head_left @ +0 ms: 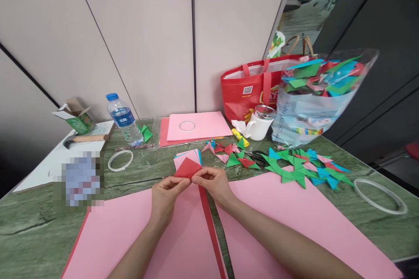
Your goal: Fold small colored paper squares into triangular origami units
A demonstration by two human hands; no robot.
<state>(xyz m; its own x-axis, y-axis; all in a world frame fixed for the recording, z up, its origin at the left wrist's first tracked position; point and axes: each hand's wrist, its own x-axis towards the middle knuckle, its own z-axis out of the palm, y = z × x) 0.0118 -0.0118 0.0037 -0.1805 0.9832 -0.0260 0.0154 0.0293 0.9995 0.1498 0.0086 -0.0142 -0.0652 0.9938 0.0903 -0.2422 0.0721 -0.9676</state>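
Between both hands a red piece of folded paper [187,167] is held up, its pointed corner facing away from me. My left hand [168,192] pinches its near left edge between thumb and fingers. From the right, my right hand [212,183] grips the near right edge, the thumbs almost meeting. Just behind the folded paper lies a small stack of pink and blue paper squares [195,155], partly covered by it. Under my forearms, large pink sheets [127,222] with red ones beneath are spread on the table.
Folded paper pieces [291,165] and black scissors [258,157] lie right of centre. Behind stand a white mug [257,127], a red bag [238,91] and a plastic bag [301,113] of folded paper. A water bottle [126,122], tape roll [121,161] and hammer [87,138] are left.
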